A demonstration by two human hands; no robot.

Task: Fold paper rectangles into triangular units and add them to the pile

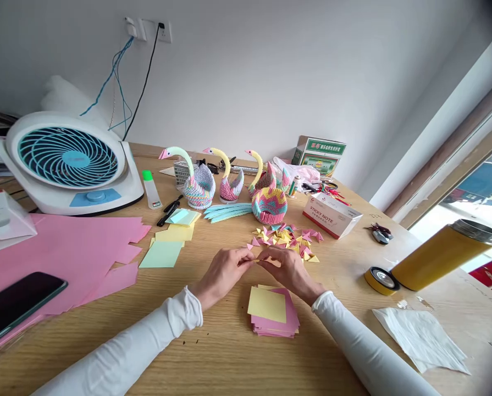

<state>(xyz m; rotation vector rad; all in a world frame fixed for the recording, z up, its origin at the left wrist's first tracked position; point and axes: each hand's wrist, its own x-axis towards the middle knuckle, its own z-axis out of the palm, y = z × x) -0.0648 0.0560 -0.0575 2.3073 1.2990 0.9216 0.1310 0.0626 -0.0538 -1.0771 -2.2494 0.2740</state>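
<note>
My left hand [225, 270] and my right hand [289, 269] meet over the wooden table [213, 357], fingertips pinched together on a small yellow paper piece [257, 260]. Just beyond them lies a heap of folded pink and yellow paper triangles [287, 237]. Under my right wrist sits a stack of pink and yellow square notes [272, 313]. Behind the heap stands a partly built multicoloured origami bowl [269, 204], and three paper swans [198, 184] line up farther back.
A white and blue fan [66, 159] stands at the back left, with pink paper sheets [64, 247] and a phone [17, 302] in front of it. A sticky note box [331, 214], a yellow flask [443, 256], a tape roll [381, 279] and a tissue [421, 335] lie at the right.
</note>
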